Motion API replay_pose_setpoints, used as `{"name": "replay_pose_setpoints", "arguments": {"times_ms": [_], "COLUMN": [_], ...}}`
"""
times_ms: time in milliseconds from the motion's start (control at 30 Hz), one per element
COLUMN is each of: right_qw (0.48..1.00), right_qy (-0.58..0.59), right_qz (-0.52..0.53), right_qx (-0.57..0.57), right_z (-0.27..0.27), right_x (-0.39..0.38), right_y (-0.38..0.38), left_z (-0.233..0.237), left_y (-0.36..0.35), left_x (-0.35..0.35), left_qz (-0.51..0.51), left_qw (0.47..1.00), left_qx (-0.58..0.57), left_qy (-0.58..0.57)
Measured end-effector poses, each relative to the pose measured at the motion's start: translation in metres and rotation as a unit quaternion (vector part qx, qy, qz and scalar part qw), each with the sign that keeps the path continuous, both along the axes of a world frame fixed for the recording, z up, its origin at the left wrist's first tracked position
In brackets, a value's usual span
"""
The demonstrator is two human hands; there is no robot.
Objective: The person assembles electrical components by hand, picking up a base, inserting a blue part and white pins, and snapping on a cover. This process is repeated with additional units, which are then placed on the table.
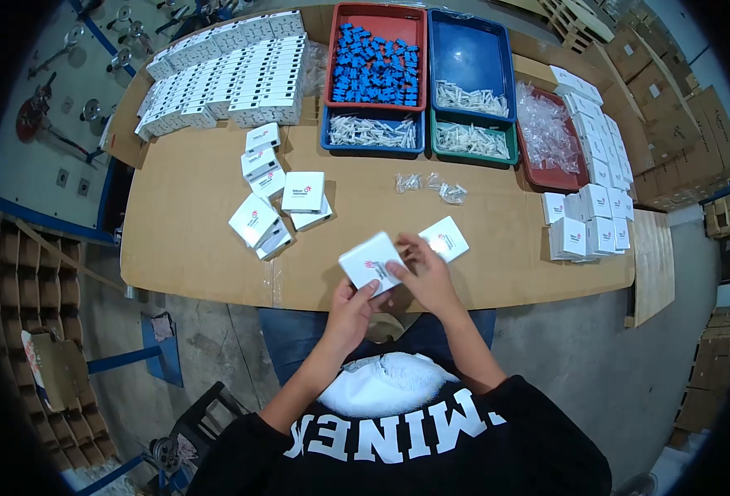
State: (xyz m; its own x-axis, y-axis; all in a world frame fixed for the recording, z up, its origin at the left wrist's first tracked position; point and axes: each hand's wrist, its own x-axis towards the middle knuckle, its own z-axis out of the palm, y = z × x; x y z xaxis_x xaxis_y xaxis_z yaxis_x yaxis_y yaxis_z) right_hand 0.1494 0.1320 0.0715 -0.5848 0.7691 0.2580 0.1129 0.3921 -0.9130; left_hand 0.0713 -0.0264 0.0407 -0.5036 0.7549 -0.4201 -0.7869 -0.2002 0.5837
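A white square box [371,263] with a small red logo is held up over the table's front edge. My left hand [351,312] grips its lower left corner, thumb on the face. On its right side my right hand [425,277] is closed on the box too, the thumb near the logo. Just beyond my right hand, another white box [445,240] lies flat on the cardboard tabletop [191,240]. Farther back are small clear plastic bags [453,193] with small pieces inside. Loose white boxes [304,192] are stacked left of centre.
Many white boxes [241,74] stand in rows at the back left. A red tray [422,16] holds blue parts; blue and green trays [515,140] hold white pieces. Another red tray [563,179] holds clear bags, with stacked white boxes [574,237] to the right.
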Motion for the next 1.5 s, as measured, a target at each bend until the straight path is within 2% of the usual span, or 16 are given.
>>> {"name": "replay_pose_setpoints", "arguments": {"times_ms": [67,133,200,267,333,367,500,900,1000,1033,1067,1200,1267,1333,1433,1500], "right_qw": [0.937,0.942,0.909,0.919,0.926,0.913,0.902,0.899,0.939,0.977,0.967,0.956,0.963,0.956,0.942,0.938], "right_qy": [0.007,0.041,0.052,0.022,-0.049,-0.052,-0.033,-0.040,-0.006,-0.087,-0.164,-0.199,-0.195,-0.233,-0.264,-0.285], "right_qz": [0.185,0.158,0.155,0.189,0.289,0.283,0.262,0.226,0.135,0.157,0.172,0.190,0.157,0.015,-0.043,-0.058], "right_qx": [-0.297,-0.293,-0.383,-0.346,-0.238,-0.290,-0.341,-0.373,-0.316,-0.115,0.090,0.104,0.099,0.180,0.200,0.188], "right_z": [-0.002,-0.002,0.006,0.011,0.019,0.019,-0.002,-0.041,-0.028,-0.004,0.013,0.007,0.006,-0.011,-0.027,-0.031], "right_x": [0.019,0.020,0.025,0.029,0.030,0.031,0.033,0.061,0.061,0.064,0.065,0.062,0.064,0.064,0.064,0.065], "right_y": [-0.005,-0.009,-0.004,0.005,0.007,0.003,-0.007,-0.003,0.002,0.008,0.012,0.016,0.030,0.046,0.069,0.075], "left_z": [0.006,0.006,0.006,0.016,0.028,0.030,0.016,0.003,-0.004,-0.008,-0.009,-0.008,-0.003,0.006,-0.005,-0.015], "left_y": [-0.002,0.001,0.004,0.000,-0.003,-0.009,-0.010,0.016,0.032,0.038,0.043,0.069,0.081,0.075,0.049,0.033], "left_x": [-0.007,-0.012,-0.016,-0.031,-0.043,-0.045,-0.045,-0.016,-0.011,-0.010,-0.009,-0.006,0.001,-0.005,-0.019,-0.017], "left_qz": [-0.009,-0.036,0.056,0.060,-0.084,-0.160,-0.150,-0.154,-0.148,-0.145,-0.140,-0.137,-0.054,-0.022,-0.079,-0.035], "left_qw": [1.000,0.997,0.959,0.938,0.917,0.939,0.948,0.951,0.947,0.950,0.952,0.954,0.949,0.942,0.923,0.956], "left_qx": [0.015,-0.061,-0.101,-0.087,-0.005,-0.018,0.016,-0.054,-0.067,-0.099,-0.132,-0.091,-0.141,-0.153,-0.209,-0.100], "left_qy": [0.013,0.042,0.260,0.331,0.390,0.303,0.282,0.262,0.278,0.258,0.237,0.251,0.278,0.298,0.312,0.273]}}
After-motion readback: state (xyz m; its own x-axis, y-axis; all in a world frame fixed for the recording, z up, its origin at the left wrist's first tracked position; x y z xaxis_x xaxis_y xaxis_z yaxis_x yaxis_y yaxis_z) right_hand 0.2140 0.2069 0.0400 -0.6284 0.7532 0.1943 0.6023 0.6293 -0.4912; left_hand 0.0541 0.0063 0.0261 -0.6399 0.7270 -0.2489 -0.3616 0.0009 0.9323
